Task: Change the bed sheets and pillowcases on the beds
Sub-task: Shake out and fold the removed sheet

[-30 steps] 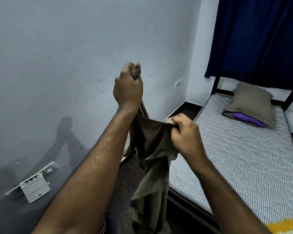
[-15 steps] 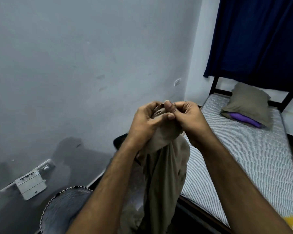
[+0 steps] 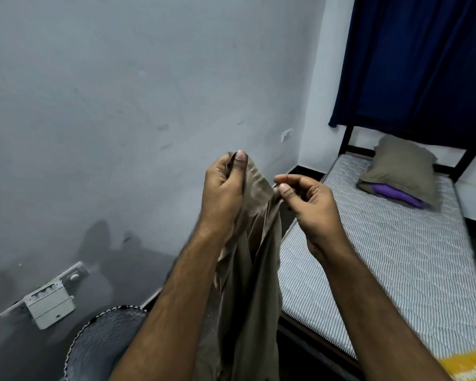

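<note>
Grey wall (image 3: 121,105), bare mattress (image 3: 382,257), both hands' fingers pinching olive cloth (image 3: 248,270), left hand (image 3: 224,193), right hand (image 3: 311,204)

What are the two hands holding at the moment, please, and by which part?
A khaki-brown cloth, held at its top edge: left hand grips one bunched corner, right hand pinches the edge beside it.

Both bare forearms reach up and forward from the bottom of the view, the hands raised side by side and slightly apart. The left hand (image 3: 226,188) is upright with the palm turned toward the right, fingers curled and the thumb pressed up against them, pinching a fold of cloth (image 3: 248,270). The right hand (image 3: 311,204) sits a little lower, palm facing left, thumb and forefinger nipping the cloth's edge while its other fingers curl loosely.
</note>
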A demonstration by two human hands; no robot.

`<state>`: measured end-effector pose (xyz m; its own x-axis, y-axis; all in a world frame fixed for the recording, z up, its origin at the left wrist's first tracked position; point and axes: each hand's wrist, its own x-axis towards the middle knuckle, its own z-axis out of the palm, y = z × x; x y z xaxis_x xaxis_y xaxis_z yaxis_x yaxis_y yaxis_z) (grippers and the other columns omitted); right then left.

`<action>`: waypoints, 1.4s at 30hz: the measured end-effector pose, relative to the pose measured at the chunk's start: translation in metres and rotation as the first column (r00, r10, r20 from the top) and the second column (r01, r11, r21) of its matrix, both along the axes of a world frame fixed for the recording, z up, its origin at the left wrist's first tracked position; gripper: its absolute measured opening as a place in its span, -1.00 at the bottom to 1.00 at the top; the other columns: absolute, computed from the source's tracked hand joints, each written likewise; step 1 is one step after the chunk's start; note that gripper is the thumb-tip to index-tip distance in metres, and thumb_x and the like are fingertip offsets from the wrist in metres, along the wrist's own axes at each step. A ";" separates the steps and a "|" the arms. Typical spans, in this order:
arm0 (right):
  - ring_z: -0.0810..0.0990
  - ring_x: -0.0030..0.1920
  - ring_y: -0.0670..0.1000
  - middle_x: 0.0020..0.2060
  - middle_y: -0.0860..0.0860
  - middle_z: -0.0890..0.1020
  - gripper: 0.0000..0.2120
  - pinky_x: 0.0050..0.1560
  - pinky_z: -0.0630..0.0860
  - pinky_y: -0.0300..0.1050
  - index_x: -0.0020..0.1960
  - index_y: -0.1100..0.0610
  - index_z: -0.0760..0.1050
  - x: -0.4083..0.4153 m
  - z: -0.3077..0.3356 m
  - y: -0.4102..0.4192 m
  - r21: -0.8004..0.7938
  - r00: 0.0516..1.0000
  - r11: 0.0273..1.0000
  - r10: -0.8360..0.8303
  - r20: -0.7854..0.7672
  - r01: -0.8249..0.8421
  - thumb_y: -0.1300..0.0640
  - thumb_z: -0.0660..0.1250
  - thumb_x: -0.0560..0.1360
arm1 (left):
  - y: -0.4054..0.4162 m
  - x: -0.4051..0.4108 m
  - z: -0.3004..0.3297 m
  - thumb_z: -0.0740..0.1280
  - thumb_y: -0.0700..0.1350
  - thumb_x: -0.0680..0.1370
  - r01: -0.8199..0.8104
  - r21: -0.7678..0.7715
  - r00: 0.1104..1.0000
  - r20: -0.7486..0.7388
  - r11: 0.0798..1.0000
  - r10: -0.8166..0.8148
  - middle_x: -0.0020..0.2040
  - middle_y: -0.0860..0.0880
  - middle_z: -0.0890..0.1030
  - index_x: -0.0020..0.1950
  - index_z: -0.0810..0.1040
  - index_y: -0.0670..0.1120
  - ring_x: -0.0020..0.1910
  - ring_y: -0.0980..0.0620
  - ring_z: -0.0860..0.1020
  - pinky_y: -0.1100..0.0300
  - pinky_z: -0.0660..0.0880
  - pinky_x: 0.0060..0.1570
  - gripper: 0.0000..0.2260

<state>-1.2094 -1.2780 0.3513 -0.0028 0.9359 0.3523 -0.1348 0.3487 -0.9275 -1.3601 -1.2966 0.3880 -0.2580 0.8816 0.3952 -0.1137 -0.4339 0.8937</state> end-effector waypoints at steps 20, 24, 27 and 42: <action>0.70 0.01 0.06 -0.07 0.09 0.74 -0.84 0.09 0.60 -0.01 0.06 0.17 0.68 -0.013 0.012 -0.032 0.050 0.991 0.991 0.124 0.042 -0.126 0.14 0.36 0.59 | -0.005 0.033 -0.030 0.20 -0.06 0.70 -0.555 -0.064 0.817 -0.232 0.829 0.529 -0.32 0.10 0.51 -0.10 0.44 -0.12 -0.35 0.30 0.49 0.44 0.30 -0.39 -0.78; 0.72 0.01 -0.01 -0.09 -0.01 0.75 -0.86 0.12 0.63 -0.02 0.07 0.15 0.70 -0.012 0.006 -0.023 0.108 0.981 0.994 -0.007 0.195 -0.015 0.26 0.43 0.54 | -0.008 0.037 -0.034 0.21 -0.11 0.69 -0.539 -0.030 0.824 -0.224 0.842 0.520 -0.32 0.12 0.51 -0.09 0.44 -0.13 -0.33 0.31 0.50 0.45 0.31 -0.35 -0.81; 0.70 -0.04 -0.10 -0.12 -0.04 0.75 -0.85 0.03 0.58 -0.21 0.03 0.11 0.70 -0.004 0.008 -0.021 0.129 0.970 0.991 -0.018 0.241 -0.014 0.29 0.41 0.55 | -0.008 0.027 -0.045 0.28 -0.08 0.63 -0.346 -0.004 0.913 -0.233 0.938 0.336 -0.33 0.08 0.54 -0.17 0.48 -0.11 -0.32 0.20 0.49 0.20 0.44 -0.25 -0.80; 0.66 -0.13 0.06 -0.15 0.14 0.63 -0.70 -0.07 0.60 -0.17 0.15 0.15 0.37 0.010 0.016 -0.025 0.077 0.963 0.968 0.245 -0.109 -0.238 0.28 0.39 0.48 | -0.022 0.003 -0.055 0.38 -0.22 0.54 0.362 -0.008 0.913 -0.201 0.932 -0.356 0.09 -0.15 0.61 -0.03 0.67 -0.37 0.16 -0.06 0.58 0.01 0.47 0.23 -0.80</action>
